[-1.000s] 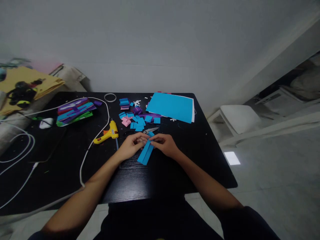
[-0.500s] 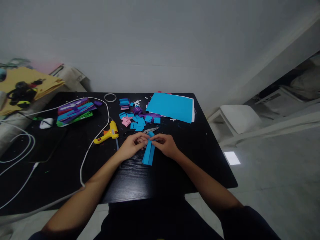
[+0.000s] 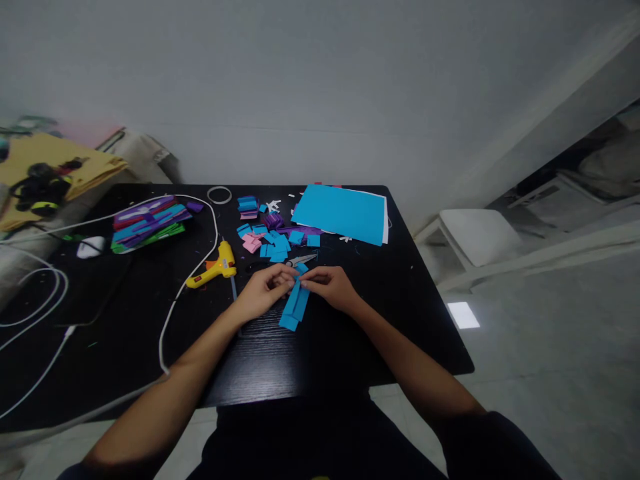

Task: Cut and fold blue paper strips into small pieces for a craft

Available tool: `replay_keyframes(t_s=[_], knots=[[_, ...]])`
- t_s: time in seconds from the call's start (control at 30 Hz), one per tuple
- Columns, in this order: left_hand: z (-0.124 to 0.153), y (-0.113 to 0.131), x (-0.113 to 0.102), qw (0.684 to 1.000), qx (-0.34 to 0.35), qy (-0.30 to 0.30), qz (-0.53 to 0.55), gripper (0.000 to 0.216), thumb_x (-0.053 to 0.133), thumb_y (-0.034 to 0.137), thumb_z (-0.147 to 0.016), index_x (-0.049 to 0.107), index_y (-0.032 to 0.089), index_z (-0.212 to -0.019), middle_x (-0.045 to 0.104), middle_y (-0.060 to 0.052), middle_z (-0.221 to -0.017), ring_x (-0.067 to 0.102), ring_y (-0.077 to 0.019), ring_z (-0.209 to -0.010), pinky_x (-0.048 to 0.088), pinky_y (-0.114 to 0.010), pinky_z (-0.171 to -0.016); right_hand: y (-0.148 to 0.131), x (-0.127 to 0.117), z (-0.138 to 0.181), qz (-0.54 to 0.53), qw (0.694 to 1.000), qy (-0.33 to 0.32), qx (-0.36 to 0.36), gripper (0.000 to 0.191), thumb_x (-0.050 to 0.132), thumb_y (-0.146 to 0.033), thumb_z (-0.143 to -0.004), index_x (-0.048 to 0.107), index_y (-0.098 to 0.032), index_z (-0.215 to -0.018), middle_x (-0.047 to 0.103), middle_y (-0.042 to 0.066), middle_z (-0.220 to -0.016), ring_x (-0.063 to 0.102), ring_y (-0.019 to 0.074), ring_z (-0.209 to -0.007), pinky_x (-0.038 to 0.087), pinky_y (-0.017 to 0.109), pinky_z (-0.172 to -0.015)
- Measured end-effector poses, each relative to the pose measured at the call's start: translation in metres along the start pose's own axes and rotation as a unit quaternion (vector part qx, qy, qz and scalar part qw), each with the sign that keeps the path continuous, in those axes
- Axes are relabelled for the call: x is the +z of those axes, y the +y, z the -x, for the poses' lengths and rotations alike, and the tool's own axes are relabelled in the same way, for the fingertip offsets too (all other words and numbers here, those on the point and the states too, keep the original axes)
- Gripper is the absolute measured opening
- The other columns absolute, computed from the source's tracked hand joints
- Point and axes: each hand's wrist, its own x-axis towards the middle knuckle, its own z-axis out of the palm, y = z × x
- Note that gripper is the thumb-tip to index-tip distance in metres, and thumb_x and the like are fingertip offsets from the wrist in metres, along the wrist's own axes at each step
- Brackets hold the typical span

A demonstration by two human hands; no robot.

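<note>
Black table (image 3: pixel 330 360), blue strips (image 3: pixel 296 307) lengthwise toward near-left

1. Paper (image 3: pixel 295 308) between your left hand (image 3: pixel 265 291) and right hand (image 3: pixel 332 288), over the table (image 3: pixel 395 313).
2. Scissors (image 3: pixel 306 259) just beyond your hands.
3. Scraps (image 3: pixel 279 247) behind the scissors; sheet (image 3: pixel 345 213) farther back, right.
4. Glue gun (image 3: pixel 220 264) left of your left hand; bundle (image 3: pixel 150 223) farther left.
5. Chair (image 3: pixel 475 237) right of table.

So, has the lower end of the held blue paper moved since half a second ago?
Yes. The held blue paper has swung its lower end slightly to the left, closer to the yellow glue gun, which lies in place.
</note>
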Motion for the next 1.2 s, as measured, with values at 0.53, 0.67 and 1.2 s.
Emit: replay_keyframes(t_s=[0.53,0.67,1.2], knots=[[0.009,0.010,0.001,0.963,0.180,-0.048,-0.195,0.037,0.057,0.006,-0.086,0.068,0.024,-0.116,0.059,-0.009,-0.118,0.062,-0.0198,-0.104,0.053,-0.028,-0.080,0.004,0.002,-0.001,-0.035,0.999,-0.011,0.019,0.028,0.084,-0.038,-0.070,0.078,-0.018,-0.089,0.080,0.006,-0.090,0.076,0.0227,-0.087,0.058,0.038,-0.088],[0.008,0.009,0.001,0.962,0.186,-0.031,-0.196,0.026,0.057,0.011,-0.090,0.069,0.023,-0.110,0.061,-0.007,-0.107,0.063,-0.0172,-0.092,0.053,-0.029,-0.078,0.003,0.002,-0.001,-0.053,0.998,-0.021,0.036,0.028,0.085,-0.040,-0.069,0.079,-0.019,-0.087,0.080,0.004,-0.089,0.075,0.0223,-0.087,0.057,0.037,-0.087],[0.009,0.008,0.000,0.959,0.176,0.029,-0.221,0.016,0.065,0.032,-0.094,0.068,0.020,-0.104,0.071,-0.006,-0.093,0.066,-0.0181,-0.083,0.052,-0.028,-0.075,-0.009,0.000,0.001,-0.056,0.997,-0.005,0.048,0.020,0.079,-0.029,-0.071,0.082,-0.021,-0.089,0.079,0.001,-0.084,0.069,0.0170,-0.076,0.054,0.029,-0.073]])
